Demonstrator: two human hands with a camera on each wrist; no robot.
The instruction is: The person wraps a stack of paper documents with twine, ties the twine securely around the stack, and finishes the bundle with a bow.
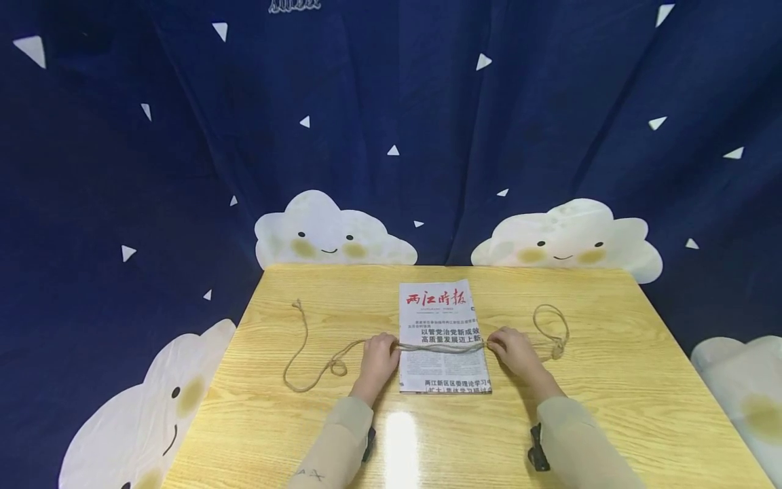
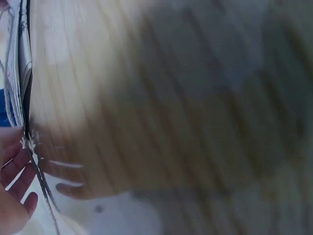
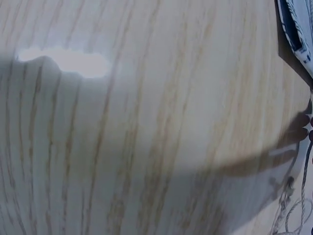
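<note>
A folded newspaper [image 1: 440, 373] with a red title lies on the wooden table. Two strands of thin twine [image 1: 442, 349] run side by side across its middle. At the newspaper's left edge my left hand [image 1: 377, 358] pinches the twine. My right hand [image 1: 516, 352] pinches it at the opposite edge. The left wrist view catches the left fingers [image 2: 17, 171] against the twine by the paper's folded side. Only the right fingertips [image 3: 311, 133] show at the border of the right wrist view, beside the strands.
One tail of twine [image 1: 305, 345] curves left over the tabletop [image 1: 256, 421] with a small loop in it. On the right lies another loop with a knot [image 1: 557, 348]. Behind the table hangs a dark blue curtain [image 1: 366, 81] printed with clouds and triangles.
</note>
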